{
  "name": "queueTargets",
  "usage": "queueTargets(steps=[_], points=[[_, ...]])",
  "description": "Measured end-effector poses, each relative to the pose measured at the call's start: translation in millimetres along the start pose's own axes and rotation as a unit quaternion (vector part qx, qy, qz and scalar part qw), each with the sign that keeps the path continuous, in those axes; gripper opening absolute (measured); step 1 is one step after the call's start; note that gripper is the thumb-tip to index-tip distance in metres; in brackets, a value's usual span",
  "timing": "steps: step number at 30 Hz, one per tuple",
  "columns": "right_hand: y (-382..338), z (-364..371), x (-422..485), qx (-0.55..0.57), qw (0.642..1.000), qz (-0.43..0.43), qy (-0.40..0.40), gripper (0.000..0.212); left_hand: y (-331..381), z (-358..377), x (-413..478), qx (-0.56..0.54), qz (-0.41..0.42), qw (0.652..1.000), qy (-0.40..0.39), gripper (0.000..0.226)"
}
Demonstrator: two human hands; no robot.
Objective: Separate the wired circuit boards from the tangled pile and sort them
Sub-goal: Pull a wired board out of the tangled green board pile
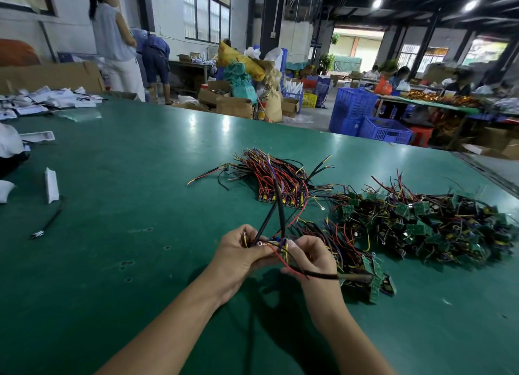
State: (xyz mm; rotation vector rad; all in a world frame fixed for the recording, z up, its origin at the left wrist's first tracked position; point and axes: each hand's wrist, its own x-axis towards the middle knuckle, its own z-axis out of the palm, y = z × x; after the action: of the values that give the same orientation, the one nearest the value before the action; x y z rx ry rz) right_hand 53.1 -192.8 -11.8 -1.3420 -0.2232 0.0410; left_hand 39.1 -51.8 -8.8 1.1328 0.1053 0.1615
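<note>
Wires (pixel 266 220) trail from one circuit board (pixel 280 243) pinched between left grip (pixel 241 256) and right grip (pixel 314 259) above the counter (pixel 140 178), near the tangled pile (pixel 421 223).

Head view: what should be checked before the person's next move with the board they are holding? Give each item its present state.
1. Left hand grips the small wired circuit board: ok.
2. Right hand pinches the board's wires: ok.
3. Board free of the tangled pile of green boards: cannot tell. Its black cables rise across the aligned bundle of red-and-black wired boards.
4. Thick black cable clear of the near cluster of boards: not ok, its end reaches them.
5. Bare green table beside the bundle: ok.
</note>
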Motion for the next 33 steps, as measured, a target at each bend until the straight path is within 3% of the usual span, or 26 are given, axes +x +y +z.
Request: queueTargets(steps=[3, 13, 20, 23, 27, 33], points=[[-3.3, 1.5, -0.2, 0.021, 0.999, 0.036, -0.006, 0.004, 0.3, 0.8, -1.1, -0.008, -0.003, 1.0, -0.011, 0.033], [-8.5, -5.7, 4.3, -0.009, 0.997, 0.064, -0.042, 0.009, 4.4, 2.8, -6.0, 0.025, -0.012, 0.999, -0.021, 0.037], [-9.8, -11.4, 2.2, 0.102, 0.981, 0.11, -0.125, 0.014, 9.4, 1.6, -8.0, -0.042, -0.059, 0.997, -0.028, 0.042], [-12.0, -11.5, 3.4, 0.17, 0.969, 0.139, -0.118, 0.011, 11.5, 2.0, -7.9, -0.091, -0.073, 0.992, -0.04, 0.037], [-11.2, -7.9, 5.1, 0.208, 0.964, 0.145, -0.079, 0.029, 11.4, -0.4, -6.9, -0.12, -0.077, 0.989, -0.043, 0.046], [-10.0, -4.0, 5.7, 0.132, 0.978, 0.162, -0.003, 0.025, 10.3, -3.5, -3.4, -0.13, -0.085, 0.988, -0.023, 0.033]])
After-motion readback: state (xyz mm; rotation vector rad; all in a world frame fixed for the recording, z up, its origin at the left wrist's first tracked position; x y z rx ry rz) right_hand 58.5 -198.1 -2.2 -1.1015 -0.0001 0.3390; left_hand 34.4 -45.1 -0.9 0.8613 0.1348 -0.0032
